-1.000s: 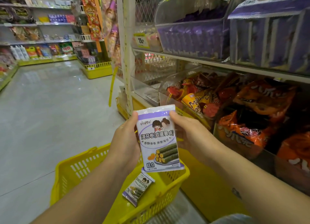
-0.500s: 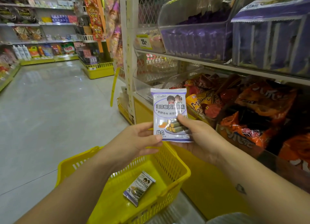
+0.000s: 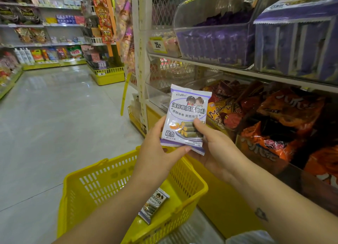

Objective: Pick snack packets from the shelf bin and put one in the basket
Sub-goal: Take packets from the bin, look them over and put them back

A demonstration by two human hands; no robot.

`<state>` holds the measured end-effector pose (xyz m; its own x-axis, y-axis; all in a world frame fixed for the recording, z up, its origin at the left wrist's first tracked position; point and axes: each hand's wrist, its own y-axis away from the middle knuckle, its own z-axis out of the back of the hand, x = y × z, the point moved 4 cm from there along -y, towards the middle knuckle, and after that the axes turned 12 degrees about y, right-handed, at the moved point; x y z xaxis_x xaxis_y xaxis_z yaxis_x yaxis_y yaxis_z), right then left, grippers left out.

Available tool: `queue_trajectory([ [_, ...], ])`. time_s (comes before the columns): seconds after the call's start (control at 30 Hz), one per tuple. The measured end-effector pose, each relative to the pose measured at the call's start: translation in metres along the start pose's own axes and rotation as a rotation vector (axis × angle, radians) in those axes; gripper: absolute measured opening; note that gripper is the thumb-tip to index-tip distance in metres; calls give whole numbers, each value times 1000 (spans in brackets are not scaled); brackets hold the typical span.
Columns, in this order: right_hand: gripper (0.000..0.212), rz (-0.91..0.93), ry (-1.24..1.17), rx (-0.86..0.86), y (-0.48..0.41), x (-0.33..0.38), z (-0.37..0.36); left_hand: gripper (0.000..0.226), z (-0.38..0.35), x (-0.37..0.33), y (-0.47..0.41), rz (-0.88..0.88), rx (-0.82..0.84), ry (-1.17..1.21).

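Observation:
A white and purple snack packet is held upright in front of me, above the yellow basket. My left hand grips its lower left edge, thumb under the bottom seam. My right hand holds its lower right side, thumb pressed on the front. A second packet edge shows just behind the first at the bottom. Another matching packet lies inside the basket. The clear shelf bin of purple packets sits on the upper shelf to the right.
A lower bin with orange and red snack bags runs along the right. A white shelf post stands just left of the packet. Grey tiled aisle floor stretches left toward more shelves.
The packet rose from just over the basket to chest height. My left hand let go of its side, then took hold again at the lower left corner.

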<state>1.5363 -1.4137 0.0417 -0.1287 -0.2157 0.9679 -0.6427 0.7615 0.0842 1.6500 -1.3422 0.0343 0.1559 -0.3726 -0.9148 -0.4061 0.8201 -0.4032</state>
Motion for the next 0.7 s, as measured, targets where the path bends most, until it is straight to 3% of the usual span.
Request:
queue_trajectory([
  [0.13, 34, -25, -35, -45, 1, -2, -1, 98, 0, -10, 2, -135, -50, -261],
  [0.23, 32, -39, -48, -46, 3, -1, 1, 81, -1, -12, 2, -203, 17, -365],
  [0.37, 24, -82, -103, 19, 6, 3, 3, 67, -1, -5, -1, -45, 165, -182],
  [0.5, 27, -161, -259, 50, 8, 8, 4, 65, 4, -7, -6, 49, 184, 127],
  [0.7, 28, -149, -320, 20, 7, 14, 11, 43, 12, -9, -10, 48, 134, 133],
])
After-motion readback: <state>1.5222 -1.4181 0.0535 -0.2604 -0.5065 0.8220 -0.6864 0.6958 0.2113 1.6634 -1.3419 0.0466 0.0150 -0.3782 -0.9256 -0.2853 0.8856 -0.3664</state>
